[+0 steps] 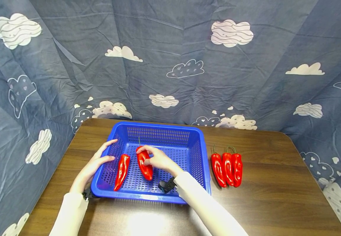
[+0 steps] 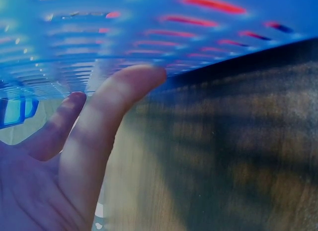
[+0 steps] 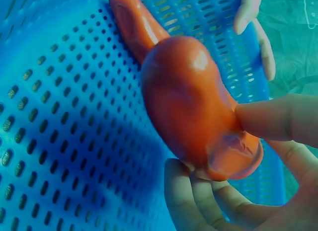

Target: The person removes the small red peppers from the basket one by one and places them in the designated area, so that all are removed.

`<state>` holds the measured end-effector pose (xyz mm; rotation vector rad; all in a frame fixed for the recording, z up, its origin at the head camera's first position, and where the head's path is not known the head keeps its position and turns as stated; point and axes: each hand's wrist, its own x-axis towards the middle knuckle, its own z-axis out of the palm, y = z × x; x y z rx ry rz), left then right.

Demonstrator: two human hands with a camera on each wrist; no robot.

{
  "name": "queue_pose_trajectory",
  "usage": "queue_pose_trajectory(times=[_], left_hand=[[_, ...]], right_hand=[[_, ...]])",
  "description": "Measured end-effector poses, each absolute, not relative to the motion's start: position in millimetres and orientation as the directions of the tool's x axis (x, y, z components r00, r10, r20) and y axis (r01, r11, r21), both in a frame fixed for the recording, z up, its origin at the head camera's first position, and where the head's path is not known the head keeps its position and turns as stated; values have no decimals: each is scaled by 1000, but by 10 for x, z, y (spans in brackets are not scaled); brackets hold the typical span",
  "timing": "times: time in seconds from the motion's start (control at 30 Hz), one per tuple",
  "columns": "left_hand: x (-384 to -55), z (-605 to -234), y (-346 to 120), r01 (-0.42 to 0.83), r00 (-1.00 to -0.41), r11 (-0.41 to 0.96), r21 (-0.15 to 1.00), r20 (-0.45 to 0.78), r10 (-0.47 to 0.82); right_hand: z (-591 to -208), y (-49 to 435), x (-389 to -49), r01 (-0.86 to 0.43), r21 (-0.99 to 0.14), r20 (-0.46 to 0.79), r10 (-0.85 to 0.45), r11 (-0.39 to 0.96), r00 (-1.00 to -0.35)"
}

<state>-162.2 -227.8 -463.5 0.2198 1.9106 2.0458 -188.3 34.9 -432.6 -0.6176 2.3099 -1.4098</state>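
At the far left, a dark blue curtain (image 1: 45, 98) with pale clouds hangs beside the brown table (image 1: 262, 170), and it runs on behind it. The left hand (image 1: 92, 166) is at the left side of a blue basket (image 1: 129, 194). Its thumb and a finger reach over the rim, spread apart and fairly straight; the left wrist view also shows fingers against the outside of the slotted wall. A white sleeve (image 1: 70, 209) covers that arm.

Inside the basket, a red pepper lies toward the left (image 1: 122, 172), its narrow end toward the near rim. Just right of it, a second red pepper (image 1: 147, 172) is in the right hand (image 1: 158, 159), pinched between thumb and fingers, its green stem pointing to the far wall. Whether it touches the basket floor I cannot tell.

A black wrist camera (image 1: 167, 186) hides a bit of the basket floor, and the right sleeve (image 1: 206, 203) crosses the near rim by the right corner, covering part of it. The basket's right wall stands between the held pepper and three more red peppers (image 1: 228, 169), side by side on the table with their stems pointing away.
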Motion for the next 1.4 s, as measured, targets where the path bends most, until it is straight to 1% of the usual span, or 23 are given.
queue_pose_trajectory(times=[0.3,0.7,0.93,1.4], left_hand=[[-1600,-4641,-2294,-142,-931,-50,989,-116,345],[-1605,-4648,-2298,-122,-930,-45,992,-98,353],[-1614,-4647,-2293,-141,-930,-50,989,-115,349],[-1619,-4642,-2287,-151,-931,-51,987,-124,344]], right_hand=[[-4228,444,-1857,-151,-919,-64,-515,365,-855],[-4174,612,-1857,-79,-965,-69,-532,250,-844],[-4112,742,-1861,-46,-979,-67,-529,197,-846],[-3977,1066,-1814,-65,-976,-57,-529,209,-847]])
